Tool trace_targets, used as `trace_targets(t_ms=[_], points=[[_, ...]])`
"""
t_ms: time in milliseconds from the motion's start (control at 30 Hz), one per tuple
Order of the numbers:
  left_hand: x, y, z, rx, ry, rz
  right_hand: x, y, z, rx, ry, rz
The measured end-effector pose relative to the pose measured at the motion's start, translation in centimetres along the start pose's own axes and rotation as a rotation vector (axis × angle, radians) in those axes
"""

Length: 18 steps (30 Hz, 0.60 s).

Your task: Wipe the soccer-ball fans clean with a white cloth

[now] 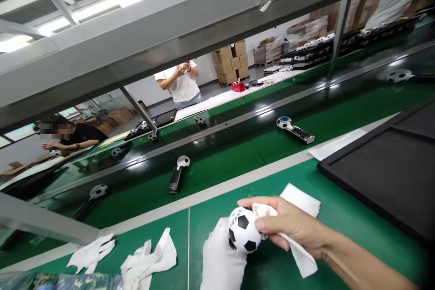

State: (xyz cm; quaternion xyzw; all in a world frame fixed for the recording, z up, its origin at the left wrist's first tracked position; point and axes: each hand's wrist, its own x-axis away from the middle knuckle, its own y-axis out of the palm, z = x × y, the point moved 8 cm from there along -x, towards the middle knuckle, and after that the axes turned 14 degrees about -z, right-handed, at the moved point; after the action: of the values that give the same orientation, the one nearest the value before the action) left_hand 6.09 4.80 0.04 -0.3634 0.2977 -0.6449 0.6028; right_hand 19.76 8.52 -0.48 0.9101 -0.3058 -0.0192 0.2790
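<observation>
A white ball-shaped device with black soccer-ball patches [245, 232] is held up over the green worktable [200, 217]. My left hand [222, 253], in a white glove, is closed around its left and lower side. The bare fingers of my right hand [292, 224] pinch a white cloth [301, 256] and press it against the ball's right side. Part of the cloth hangs below the palm. Behind my right hand a folded white cloth [301, 199] lies on the table.
At left lie a white glove [91, 253] and crumpled white cloths [149, 258]. A black tray [390, 167] stands at right. Beyond the table, a green conveyor [231, 158] carries several soccer-ball devices with black handles [175, 179]. Two people work across it. A metal beam [136, 50] crosses overhead.
</observation>
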Motion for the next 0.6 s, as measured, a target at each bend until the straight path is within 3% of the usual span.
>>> trace_targets(t_ms=[300, 600], points=[[0.00, 0.14, 0.12, -0.010, -0.010, -0.020, 0.35, 0.05, -0.81, 0.154, 0.052, 0.108], [0.05, 0.14, 0.29, -0.008, -0.013, -0.041, 0.26, -0.07, -0.75, 0.072, 0.032, 0.002]])
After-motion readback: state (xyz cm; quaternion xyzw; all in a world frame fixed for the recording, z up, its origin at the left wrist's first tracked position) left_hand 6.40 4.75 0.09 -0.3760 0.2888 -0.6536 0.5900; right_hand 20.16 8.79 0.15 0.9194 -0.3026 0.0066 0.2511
